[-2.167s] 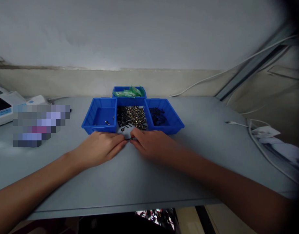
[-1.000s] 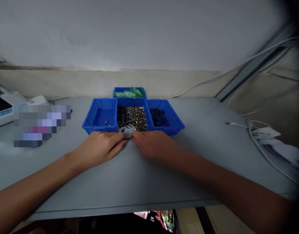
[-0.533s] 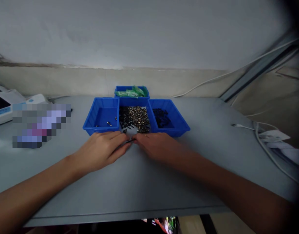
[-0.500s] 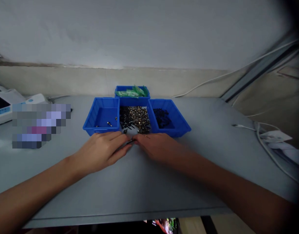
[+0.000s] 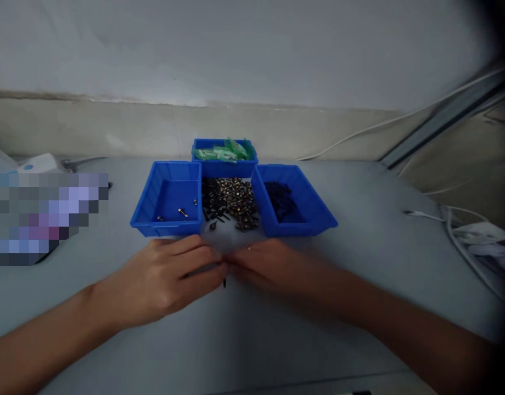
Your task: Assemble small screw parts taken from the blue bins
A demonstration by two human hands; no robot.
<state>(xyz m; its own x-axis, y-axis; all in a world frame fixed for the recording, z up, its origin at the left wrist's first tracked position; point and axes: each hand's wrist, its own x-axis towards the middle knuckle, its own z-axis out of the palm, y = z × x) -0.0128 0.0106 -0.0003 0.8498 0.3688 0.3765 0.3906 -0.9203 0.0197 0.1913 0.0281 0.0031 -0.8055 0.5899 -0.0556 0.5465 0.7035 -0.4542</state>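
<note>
Left hand (image 5: 166, 278), right hand (image 5: 283, 269), dark piece (image 5: 225, 283) seemingly between

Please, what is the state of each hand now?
Left hand: closed, seemingly pinching a small dark piece.
Right hand: blurred towards the tips; whether it holds anything cannot be told.

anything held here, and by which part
A small dark piece, seemingly in the fingers of the left hand: one end shows below, the gripped part is hidden. Whether the right hand grips it cannot be told.
</note>
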